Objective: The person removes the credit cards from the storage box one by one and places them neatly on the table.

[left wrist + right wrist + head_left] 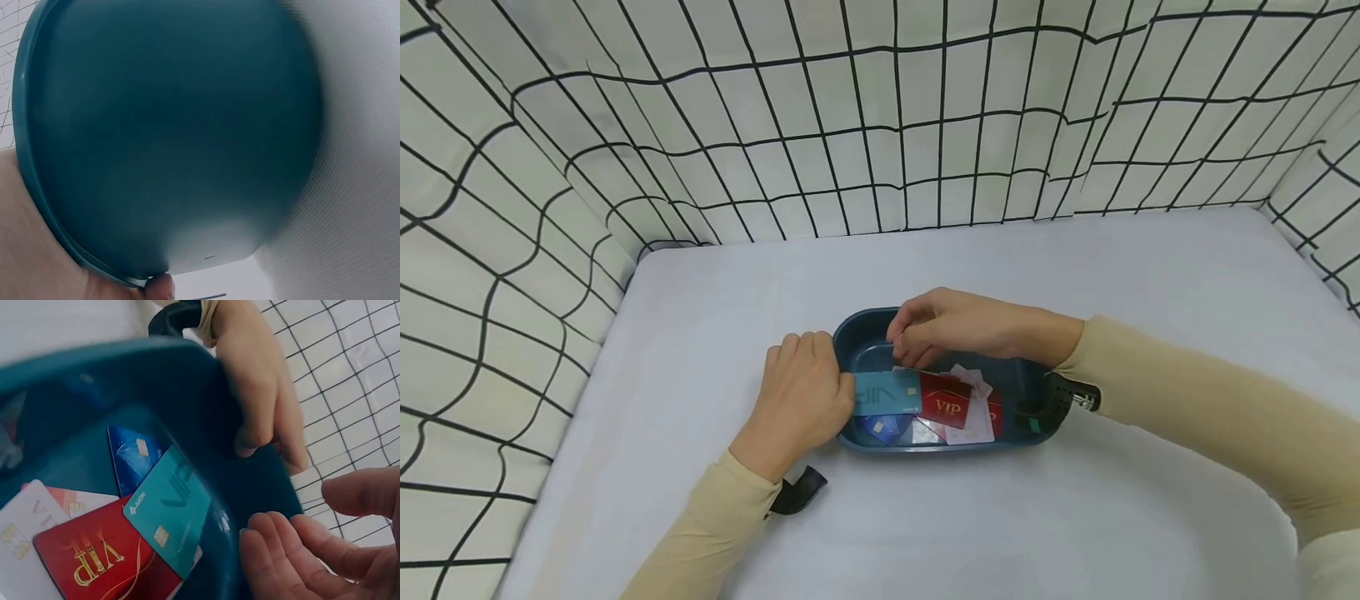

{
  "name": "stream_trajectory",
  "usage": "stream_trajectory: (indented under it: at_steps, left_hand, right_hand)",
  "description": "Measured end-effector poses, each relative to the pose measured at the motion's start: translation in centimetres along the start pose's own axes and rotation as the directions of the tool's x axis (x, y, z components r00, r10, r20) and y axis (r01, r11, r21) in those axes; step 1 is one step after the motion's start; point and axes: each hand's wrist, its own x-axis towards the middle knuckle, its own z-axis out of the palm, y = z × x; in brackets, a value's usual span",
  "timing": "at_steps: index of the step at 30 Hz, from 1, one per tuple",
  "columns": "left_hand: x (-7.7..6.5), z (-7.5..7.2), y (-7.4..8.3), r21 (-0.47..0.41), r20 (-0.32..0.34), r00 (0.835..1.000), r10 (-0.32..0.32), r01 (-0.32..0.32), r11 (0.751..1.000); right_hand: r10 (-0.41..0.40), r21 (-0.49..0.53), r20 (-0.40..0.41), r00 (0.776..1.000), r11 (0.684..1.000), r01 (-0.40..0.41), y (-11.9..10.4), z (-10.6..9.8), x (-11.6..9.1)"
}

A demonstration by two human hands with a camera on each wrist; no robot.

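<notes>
A dark blue-green plastic bin [936,450] on the table holds several cards. My left hand [801,392] grips the bin's left end, with the thumb at the rim. Over the far left part of the bin is my right hand [970,323]; its fingers are loosely bent, the thumb stands apart from them, and nothing is between them in the right wrist view. Below it lies a teal VIP card [169,515], overlapping a red VIP card [94,553]. A blue card [134,456] and a white card [25,544] lie beside these.
White cloth covers the table [1000,525]. Pale walls with a black grid [865,117] enclose its back and sides. Black straps sit at both wrists; the right wrist's strap [1048,408] overlaps the bin's right end in the head view.
</notes>
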Motion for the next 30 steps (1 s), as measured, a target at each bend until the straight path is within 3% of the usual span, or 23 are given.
stream_trajectory:
  at_steps: [3, 8, 12, 17, 26, 30]
  left_hand:
    - [-0.1, 0.1, 0.1, -0.004, 0.012, 1.000, 0.002, -0.002, 1.000]
    - [-0.1, 0.2, 0.1, 0.003, -0.019, 1.000, 0.023, -0.023, 1.000]
    - [-0.1, 0.3, -0.1, 0.000, -0.026, 0.999, 0.025, -0.025, 1.000]
    - [-0.2, 0.2, -0.4, 0.002, -0.035, 0.999, 0.025, -0.025, 1.000]
    - [-0.2, 0.2, -0.4, 0.015, -0.035, 0.999, 0.032, -0.032, 0.999]
    - [-0.2, 0.1, -0.4, 0.017, -0.025, 0.999, 0.027, -0.027, 0.999]
  right_hand:
    - [-0.016, -0.034, 0.007, 1.000, 0.999, 0.016, 0.7, 0.4, 1.3]
    - [-0.021, -0.180, 0.041, 0.999, 0.983, 0.028, 1.8, 1.1, 2.9]
    - [-0.059, -0.215, 0.079, 0.995, 0.974, 0.074, 2.0, 1.6, 3.8]
    - [-0.102, -0.268, 0.061, 0.993, 0.957, 0.115, 1.9, 2.0, 4.5]
    - [-0.151, -0.474, 0.045, 0.987, 0.867, 0.154, 2.2, 2.7, 4.8]
    - [-0.171, -0.510, 0.051, 0.984, 0.842, 0.173, 2.3, 3.1, 4.9]
